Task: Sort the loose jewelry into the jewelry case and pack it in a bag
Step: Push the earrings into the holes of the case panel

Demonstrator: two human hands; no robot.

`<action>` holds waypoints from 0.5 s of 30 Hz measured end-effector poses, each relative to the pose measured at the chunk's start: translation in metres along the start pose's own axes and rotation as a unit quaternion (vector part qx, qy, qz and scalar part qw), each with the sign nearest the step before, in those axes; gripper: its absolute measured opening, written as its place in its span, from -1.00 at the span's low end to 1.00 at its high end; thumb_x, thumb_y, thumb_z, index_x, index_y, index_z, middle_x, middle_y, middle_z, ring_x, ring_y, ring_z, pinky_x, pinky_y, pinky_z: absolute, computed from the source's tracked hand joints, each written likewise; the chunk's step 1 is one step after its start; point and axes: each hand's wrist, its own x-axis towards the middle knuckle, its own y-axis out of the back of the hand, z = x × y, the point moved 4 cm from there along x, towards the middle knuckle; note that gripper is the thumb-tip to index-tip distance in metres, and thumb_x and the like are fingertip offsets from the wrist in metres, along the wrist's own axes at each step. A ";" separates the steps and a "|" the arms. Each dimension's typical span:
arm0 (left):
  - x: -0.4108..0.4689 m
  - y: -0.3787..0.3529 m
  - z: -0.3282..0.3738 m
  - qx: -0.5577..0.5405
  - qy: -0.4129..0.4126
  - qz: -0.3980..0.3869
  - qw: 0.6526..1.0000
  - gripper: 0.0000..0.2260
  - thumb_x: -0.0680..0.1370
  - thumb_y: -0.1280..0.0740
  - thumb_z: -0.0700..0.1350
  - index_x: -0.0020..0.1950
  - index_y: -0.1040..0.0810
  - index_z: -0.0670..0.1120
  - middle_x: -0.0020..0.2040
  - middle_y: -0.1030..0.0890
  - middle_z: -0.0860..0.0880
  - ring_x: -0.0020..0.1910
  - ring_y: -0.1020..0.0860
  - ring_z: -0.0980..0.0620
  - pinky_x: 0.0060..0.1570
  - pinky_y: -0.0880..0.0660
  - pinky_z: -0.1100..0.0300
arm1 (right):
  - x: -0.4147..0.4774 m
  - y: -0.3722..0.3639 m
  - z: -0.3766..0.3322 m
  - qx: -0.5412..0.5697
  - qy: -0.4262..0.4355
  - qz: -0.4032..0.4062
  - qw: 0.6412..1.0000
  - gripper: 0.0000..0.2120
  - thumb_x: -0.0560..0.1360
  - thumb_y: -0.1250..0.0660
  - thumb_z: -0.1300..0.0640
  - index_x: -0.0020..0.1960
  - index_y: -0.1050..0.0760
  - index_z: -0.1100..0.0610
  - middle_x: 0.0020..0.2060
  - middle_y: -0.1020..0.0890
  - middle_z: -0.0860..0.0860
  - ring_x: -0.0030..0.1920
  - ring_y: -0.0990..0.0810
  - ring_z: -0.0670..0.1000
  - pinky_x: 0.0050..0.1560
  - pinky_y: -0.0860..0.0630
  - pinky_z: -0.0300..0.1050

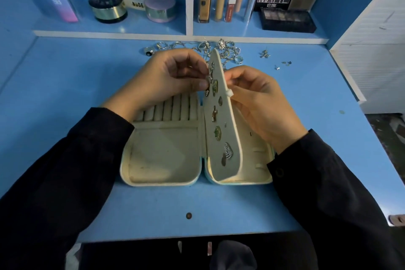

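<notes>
One jewelry case [162,153] open on the table [65,85], middle flap [220,120] standing up with earrings [217,132] pinned on, left hand [173,74] pinching a small earring [209,77] at it, right hand [258,103] holding it from behind; loose jewelry [230,48] heaped just past the case

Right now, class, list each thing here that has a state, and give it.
jewelry case: open flat on the desk.
earring panel: upright, partly filled.
ring rolls: empty where visible.
earring: pinched against the panel.
left hand: pinches the earring.
right hand: holds the panel's edge.
loose jewelry: heaped behind the case.
eyeshadow palette: lid open.
</notes>
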 end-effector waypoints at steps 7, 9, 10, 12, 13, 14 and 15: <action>-0.001 -0.002 0.002 0.001 0.003 0.001 1.000 -0.80 0.37 -0.45 -0.24 -0.05 -0.53 -0.10 -0.15 -0.67 0.16 -0.12 -0.62 0.24 -0.04 -0.52 0.36 | 0.000 -0.003 -0.003 -0.028 0.027 -0.011 0.999 -0.90 0.37 -0.40 0.29 -0.14 -0.59 0.15 -0.16 -0.63 0.16 -0.13 -0.57 0.10 0.06 -0.50 0.02; -0.001 -0.002 0.003 0.001 0.001 0.003 1.000 -0.80 0.36 -0.44 -0.25 -0.06 -0.53 -0.11 -0.17 -0.67 0.17 -0.13 -0.62 0.25 -0.05 -0.52 0.37 | 0.000 -0.003 -0.004 -0.049 0.042 -0.012 0.998 -0.92 0.39 -0.40 0.29 -0.12 -0.58 0.16 -0.14 -0.63 0.20 -0.12 -0.58 0.11 0.08 -0.50 0.09; -0.001 -0.002 0.003 0.001 -0.001 0.004 1.000 -0.80 0.36 -0.44 -0.25 -0.06 -0.53 -0.11 -0.17 -0.67 0.17 -0.13 -0.62 0.25 -0.05 -0.52 0.37 | 0.000 -0.003 -0.004 -0.060 0.048 -0.012 0.997 -0.92 0.40 -0.40 0.29 -0.11 -0.57 0.18 -0.13 -0.62 0.21 -0.11 -0.58 0.11 0.08 -0.51 0.09; -0.001 -0.002 0.004 0.001 -0.003 0.004 1.000 -0.80 0.37 -0.43 -0.24 -0.06 -0.52 -0.11 -0.17 -0.67 0.18 -0.12 -0.63 0.25 -0.05 -0.52 0.37 | -0.001 -0.002 -0.005 -0.075 0.058 -0.011 0.995 -0.90 0.42 -0.39 0.29 -0.07 -0.55 0.21 -0.12 -0.61 0.22 -0.11 -0.59 0.10 0.06 -0.54 0.03; -0.001 -0.002 0.004 0.000 -0.004 0.003 1.000 -0.80 0.37 -0.44 -0.24 -0.05 -0.52 -0.11 -0.16 -0.67 0.17 -0.11 -0.63 0.24 -0.04 -0.52 0.36 | -0.001 -0.002 -0.006 -0.081 0.061 -0.011 0.995 -0.89 0.43 -0.39 0.30 -0.05 -0.53 0.23 -0.12 -0.61 0.21 -0.12 -0.59 0.08 0.05 -0.55 -0.02; -0.001 -0.002 0.003 0.000 -0.005 0.001 1.000 -0.80 0.38 -0.44 -0.24 -0.05 -0.53 -0.11 -0.15 -0.67 0.17 -0.11 -0.63 0.23 -0.03 -0.53 0.35 | -0.001 -0.002 -0.006 -0.087 0.063 -0.011 0.994 -0.89 0.44 -0.39 0.31 -0.04 -0.52 0.24 -0.13 -0.60 0.20 -0.12 -0.58 0.07 0.04 -0.55 -0.04; -0.001 -0.001 0.003 0.001 -0.005 0.000 1.000 -0.80 0.38 -0.46 -0.24 -0.05 -0.53 -0.11 -0.15 -0.67 0.16 -0.10 -0.63 0.23 -0.02 -0.53 0.34 | -0.001 -0.002 -0.005 -0.093 0.065 -0.013 0.993 -0.90 0.45 -0.39 0.32 -0.05 -0.53 0.24 -0.12 -0.61 0.20 -0.12 -0.58 0.07 0.04 -0.54 -0.04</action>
